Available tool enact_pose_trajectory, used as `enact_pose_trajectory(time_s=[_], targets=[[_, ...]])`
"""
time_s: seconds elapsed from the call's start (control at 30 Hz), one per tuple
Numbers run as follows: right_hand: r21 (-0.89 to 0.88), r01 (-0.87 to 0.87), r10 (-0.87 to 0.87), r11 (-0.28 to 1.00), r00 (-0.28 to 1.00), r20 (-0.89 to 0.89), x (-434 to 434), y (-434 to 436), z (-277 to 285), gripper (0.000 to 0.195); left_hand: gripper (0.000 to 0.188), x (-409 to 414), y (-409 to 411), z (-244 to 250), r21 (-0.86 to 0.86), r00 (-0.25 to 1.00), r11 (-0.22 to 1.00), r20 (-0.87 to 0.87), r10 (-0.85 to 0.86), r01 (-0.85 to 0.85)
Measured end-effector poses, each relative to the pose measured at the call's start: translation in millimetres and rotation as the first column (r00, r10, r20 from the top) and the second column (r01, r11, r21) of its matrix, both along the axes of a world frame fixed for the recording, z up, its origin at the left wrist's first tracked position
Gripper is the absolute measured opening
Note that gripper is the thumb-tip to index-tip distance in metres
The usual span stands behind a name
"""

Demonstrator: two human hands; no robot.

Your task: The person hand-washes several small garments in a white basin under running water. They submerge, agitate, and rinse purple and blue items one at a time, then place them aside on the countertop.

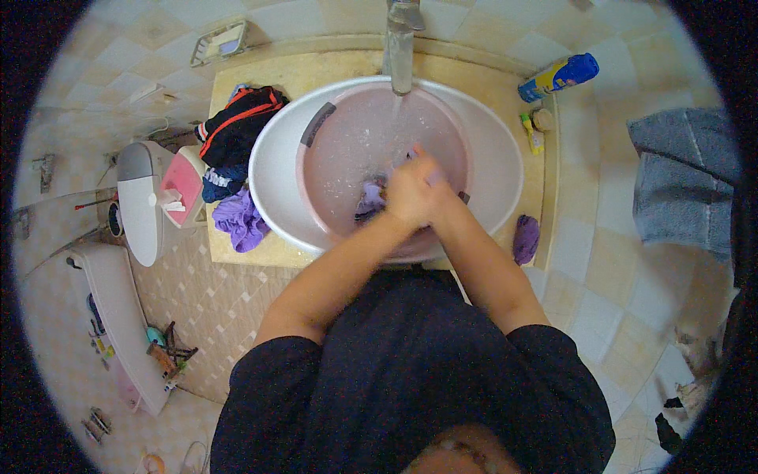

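My left hand (407, 186) and my right hand (437, 188) are pressed together over a pink plastic basin (301, 172), closed on a wet, dark and purple cloth (371, 198). Part of the cloth sticks out to the left of my left hand, while the rest is hidden between the palms and fingers. Motion blurs the fingers. Cloudy water (349, 142) with a few bubbles lies in the basin, which sits inside an oval white washbasin (269, 160). From the metal faucet (401, 62) above, a thin stream seems to run down into it.
Left on the counter (237, 256) lie black-and-orange clothing (240, 124) and a purple cloth (243, 222). At right are a blue-yellow can (558, 77), a small yellow tube (533, 135) and a purple item (526, 239). Grey towels (681, 195) hang on the right wall; a toilet (139, 207) stands left.
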State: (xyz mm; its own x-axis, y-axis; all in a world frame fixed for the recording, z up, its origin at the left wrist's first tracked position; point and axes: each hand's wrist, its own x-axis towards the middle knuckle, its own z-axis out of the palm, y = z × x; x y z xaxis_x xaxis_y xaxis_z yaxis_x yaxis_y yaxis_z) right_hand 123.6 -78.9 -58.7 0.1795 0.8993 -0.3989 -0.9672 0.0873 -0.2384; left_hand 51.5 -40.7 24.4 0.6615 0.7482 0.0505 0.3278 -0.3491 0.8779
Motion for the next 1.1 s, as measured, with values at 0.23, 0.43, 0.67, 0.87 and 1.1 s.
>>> enact_pose_trajectory(time_s=[0.23,0.43,0.67,0.87,1.1], targets=[[-0.543,-0.083,0.234,0.835,0.948,0.216,-11,3,82,0.041,0.027,-13,50,-17,0.187,0.965,0.974,-0.198,0.169,-0.132],[-0.467,0.091,0.432,0.88,0.255,0.865,80,5,67,0.039,0.027,-63,104,-22,0.344,0.879,0.938,-0.458,0.134,0.036],[-0.473,0.174,0.499,0.864,-0.426,0.755,58,-5,36,0.043,0.046,-72,85,-59,0.207,0.882,0.915,-0.404,-0.243,0.347],[-0.48,0.38,0.569,0.791,-0.165,0.806,35,-13,34,0.04,0.027,-74,70,-73,0.278,0.818,0.96,-0.561,0.125,0.044],[-0.662,-0.023,0.524,0.749,0.632,0.571,27,-24,-60,0.03,0.014,-41,14,-14,-0.245,0.967,0.963,0.199,0.158,-0.107]])
